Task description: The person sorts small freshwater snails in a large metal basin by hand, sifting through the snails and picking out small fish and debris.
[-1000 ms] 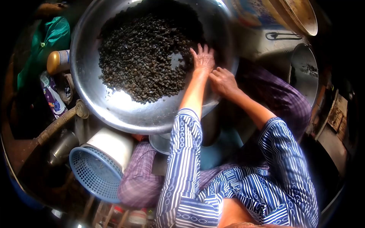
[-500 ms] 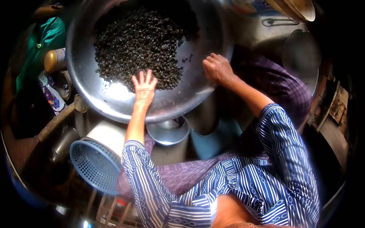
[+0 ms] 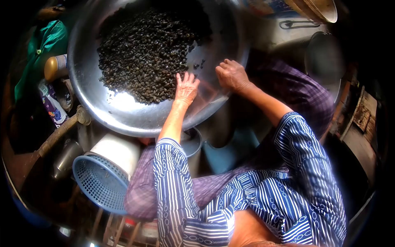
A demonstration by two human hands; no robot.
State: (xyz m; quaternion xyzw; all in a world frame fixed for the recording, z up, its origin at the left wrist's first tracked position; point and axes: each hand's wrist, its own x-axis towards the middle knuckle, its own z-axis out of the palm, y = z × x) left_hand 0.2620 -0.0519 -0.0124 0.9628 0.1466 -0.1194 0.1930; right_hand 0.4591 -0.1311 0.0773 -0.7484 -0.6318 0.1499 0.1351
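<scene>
A wide metal basin (image 3: 83, 78) holds a heap of small dark shells (image 3: 142, 53) that look like snails. My left hand (image 3: 187, 87) is open at the lower right edge of the heap, palm down, fingers a little apart and its fingertips at the shells. Over the basin's right side, near the rim, my right hand (image 3: 233, 75) is closed with curled fingers. What it holds, if anything, is hidden. A few loose shells (image 3: 199, 65) lie on the bare metal between the heap and my right hand.
Below the basin are a small metal bowl (image 3: 191, 144), a white bucket (image 3: 117, 150) and a blue perforated basket (image 3: 101, 181). A gold-capped bottle (image 3: 53, 68) and green cloth (image 3: 51, 41) are at left. Another bucket (image 3: 325, 57) stands at right.
My left hand has moved right across the near edge of the heap, and its fingers have drawn closer together. My right hand stays closed near the rim.
</scene>
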